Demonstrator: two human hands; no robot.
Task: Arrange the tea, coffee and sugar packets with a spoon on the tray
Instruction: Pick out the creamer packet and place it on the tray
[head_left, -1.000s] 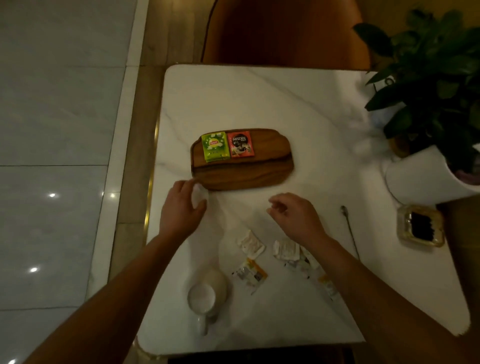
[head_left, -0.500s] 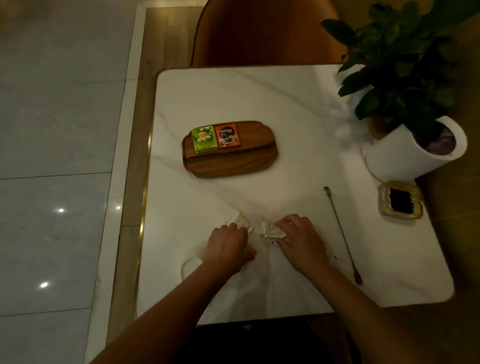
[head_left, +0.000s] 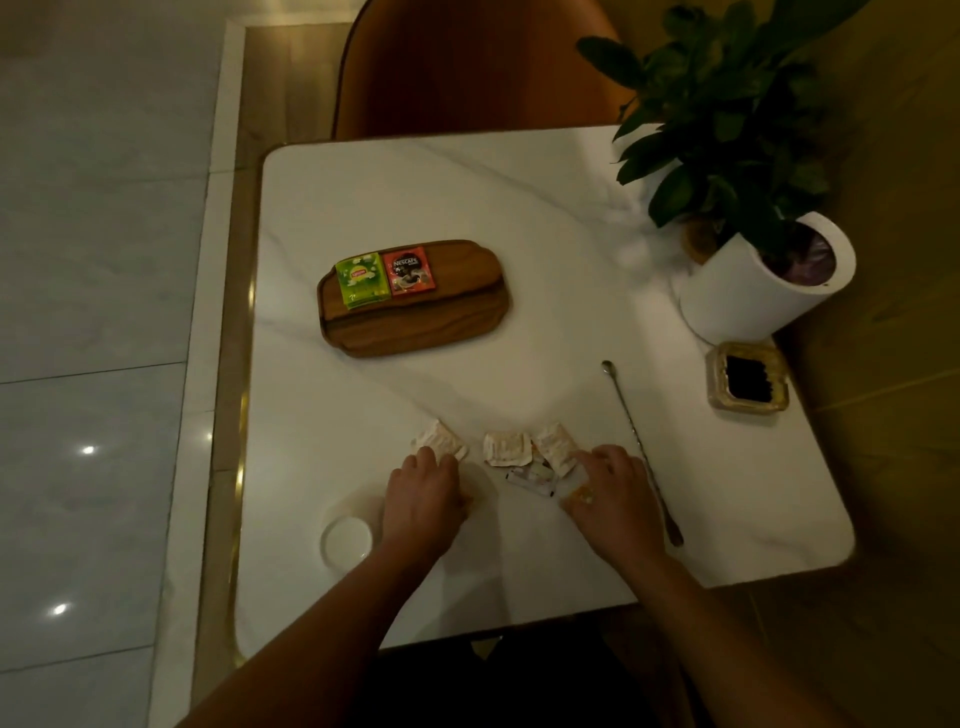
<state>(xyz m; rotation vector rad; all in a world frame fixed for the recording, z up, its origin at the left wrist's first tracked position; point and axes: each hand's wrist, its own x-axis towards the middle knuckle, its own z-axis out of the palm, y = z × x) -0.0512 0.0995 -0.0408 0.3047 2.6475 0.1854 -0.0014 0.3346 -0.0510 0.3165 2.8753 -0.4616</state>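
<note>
Both hands lie palm down, fingers loosely extended and gripping nothing. The left hand (head_left: 423, 499) touches the left sugar packet (head_left: 440, 442) with its fingertips. The right hand (head_left: 613, 499) presses the right sugar packet (head_left: 555, 446), and the middle sugar packet (head_left: 507, 448) lies between them. The spoon (head_left: 641, 452) lies just right of the right hand (untouched). The tray (head_left: 415, 325), holding the tea packet (head_left: 362, 279) and coffee packet (head_left: 410, 270), sits well beyond both.

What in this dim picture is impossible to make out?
All in the head view:
- Print on the three pale crumpled paper sachets: too small and dim.
- Whatever lies under the left hand and the right hand: the hands cover it, so their grip is unclear.
- Top of the leafy green potted plant: cut by the upper edge.
- Contents of the square glass dish: too dark.
</note>
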